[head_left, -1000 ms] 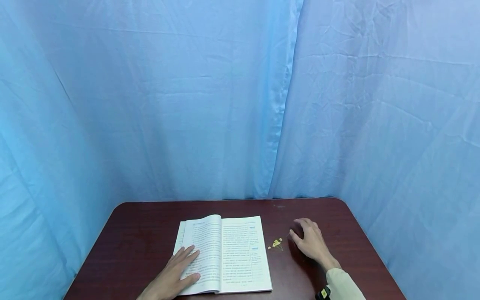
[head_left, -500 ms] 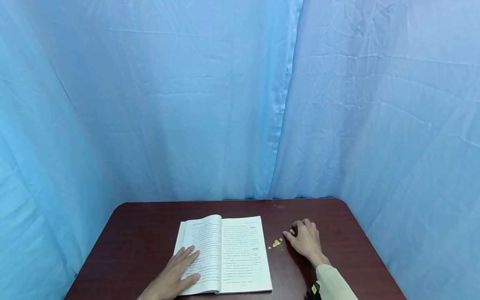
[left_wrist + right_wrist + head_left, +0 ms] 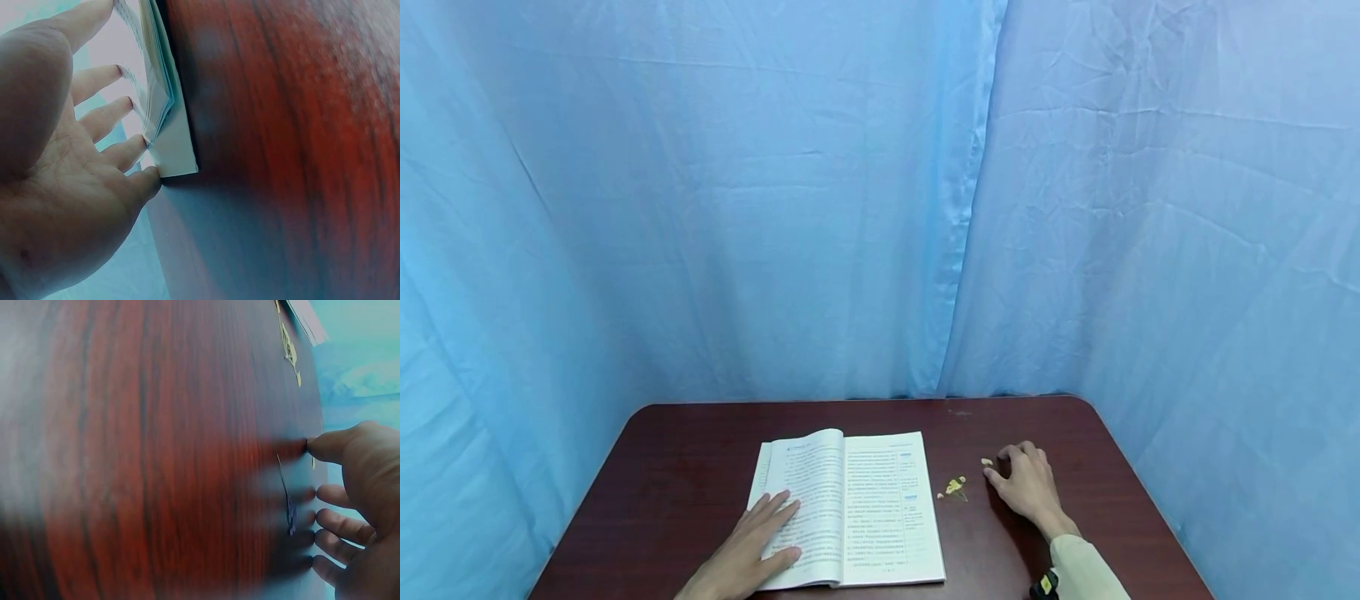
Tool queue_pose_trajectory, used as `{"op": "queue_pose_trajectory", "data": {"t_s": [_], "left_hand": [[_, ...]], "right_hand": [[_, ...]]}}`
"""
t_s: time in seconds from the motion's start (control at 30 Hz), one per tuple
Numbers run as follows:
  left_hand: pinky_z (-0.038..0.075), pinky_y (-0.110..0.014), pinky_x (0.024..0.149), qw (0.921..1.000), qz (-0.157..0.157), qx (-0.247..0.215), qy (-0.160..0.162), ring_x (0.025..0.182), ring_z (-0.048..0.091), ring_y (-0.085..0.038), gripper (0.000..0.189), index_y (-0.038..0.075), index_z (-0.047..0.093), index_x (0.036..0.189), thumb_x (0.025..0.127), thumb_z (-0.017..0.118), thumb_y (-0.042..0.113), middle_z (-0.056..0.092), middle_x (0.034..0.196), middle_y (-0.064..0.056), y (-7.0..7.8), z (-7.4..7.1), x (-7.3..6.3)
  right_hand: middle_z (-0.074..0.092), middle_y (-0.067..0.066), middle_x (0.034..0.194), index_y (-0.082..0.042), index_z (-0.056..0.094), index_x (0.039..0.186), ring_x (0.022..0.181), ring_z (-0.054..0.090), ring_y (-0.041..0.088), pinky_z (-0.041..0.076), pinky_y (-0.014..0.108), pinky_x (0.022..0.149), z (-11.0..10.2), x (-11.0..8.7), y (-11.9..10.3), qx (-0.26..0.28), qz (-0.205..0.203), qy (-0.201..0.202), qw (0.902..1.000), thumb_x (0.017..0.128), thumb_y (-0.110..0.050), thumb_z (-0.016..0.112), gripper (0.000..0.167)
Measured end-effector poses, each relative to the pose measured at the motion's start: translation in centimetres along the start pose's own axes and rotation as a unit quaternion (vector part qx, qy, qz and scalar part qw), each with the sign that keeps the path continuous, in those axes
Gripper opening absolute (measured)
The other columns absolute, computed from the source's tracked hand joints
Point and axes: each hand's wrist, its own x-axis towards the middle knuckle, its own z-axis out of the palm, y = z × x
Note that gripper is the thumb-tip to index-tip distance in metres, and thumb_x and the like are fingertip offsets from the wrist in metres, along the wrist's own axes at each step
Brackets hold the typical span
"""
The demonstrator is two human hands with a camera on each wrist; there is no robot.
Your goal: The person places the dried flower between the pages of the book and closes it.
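The left hand (image 3: 747, 543) lies palm down, its 4 fingers spread and the thumb held apart. The right hand (image 3: 1028, 490) is also palm down, its 4 fingers bent, the thumb apart from them.

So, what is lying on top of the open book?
The left hand rests on the left page of the book. The part of the page under it is covered, so unseen.

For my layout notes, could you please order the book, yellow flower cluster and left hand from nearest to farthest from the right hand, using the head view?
1. Yellow flower cluster, just left of the right hand.
2. Open book, left of the cluster.
3. Left hand, on the book's left page.
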Motion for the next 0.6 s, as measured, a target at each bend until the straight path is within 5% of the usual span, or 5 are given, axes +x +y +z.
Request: {"op": "queue_pose_trajectory", "data": {"t_s": [0.3,0.6], "left_hand": [[0.027,-0.087,0.128,1.0,-0.003,0.006,0.002,0.164,0.034,-0.066,0.072,0.001,0.059,0.162,0.104,0.08,0.04,0.048,0.174,-0.03,0.24,-0.1,-0.07],[0.026,-0.087,0.128,1.0,-0.003,-0.003,0.0,0.164,0.032,-0.067,0.072,0.002,0.058,0.163,0.105,0.08,0.04,0.047,0.175,-0.03,0.33,-0.09,-0.12]], "right_hand": [[0.072,0.018,0.115,-0.009,0.079,0.1,0.108,0.063,0.04,0.054,0.063,0.095,-0.13,-0.06,-0.15,-0.003,-0.023,0.006,0.9997,0.103,-0.016,0.083,0.009],[0.069,0.006,0.094,-0.012,0.072,0.091,0.09,0.061,0.03,0.052,0.059,0.094,-0.13,0.08,-0.39,-0.04,-0.014,-0.032,0.9986,0.111,-0.014,0.072,0.019]]}}
